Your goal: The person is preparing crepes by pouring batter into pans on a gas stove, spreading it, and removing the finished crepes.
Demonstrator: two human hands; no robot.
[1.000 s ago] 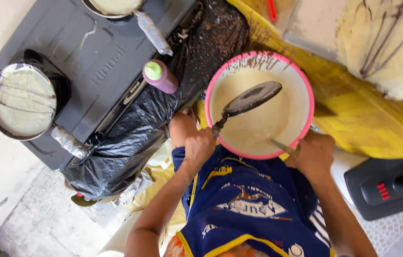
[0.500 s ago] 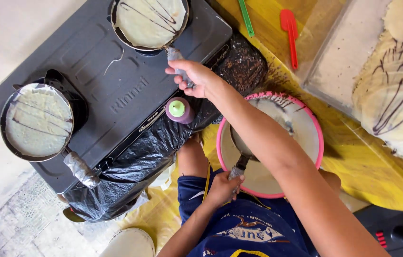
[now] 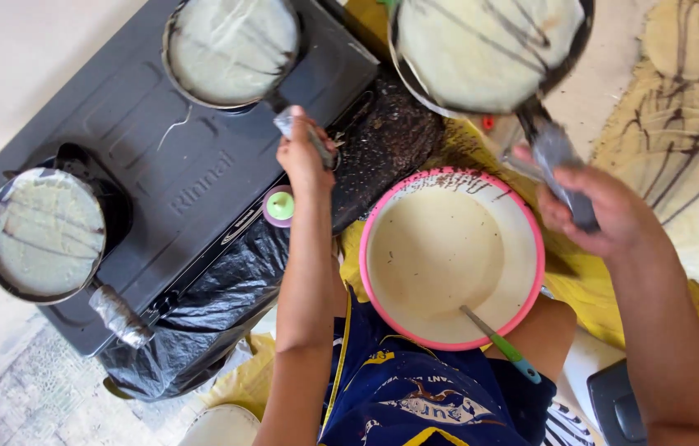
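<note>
- Gripping a lifted pan [image 3: 490,49] by its handle, the right hand [image 3: 593,211] holds a set crepe over the table
- left hand [image 3: 304,157] clasps the handle of a second pan [image 3: 230,49] on the stove [image 3: 176,190]
- third pan [image 3: 44,231] cooks; batter remains in the pink bowl [image 3: 449,260]; finished crepes [image 3: 688,140] are stacked at right

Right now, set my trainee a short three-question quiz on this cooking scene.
1. True or false: the right hand holds a pan by its handle, up off the stove.
2. What does the left hand grip?
A. the handle of the pan at the stove's far end
B. the pink-rimmed bowl
C. the small bottle with the green cap
3. How many pans are in view, and what lies in each?

Key
1. True.
2. A.
3. Three, counting the one at the stove's near end; each holds a thin pale crepe with dark streaks.
</note>
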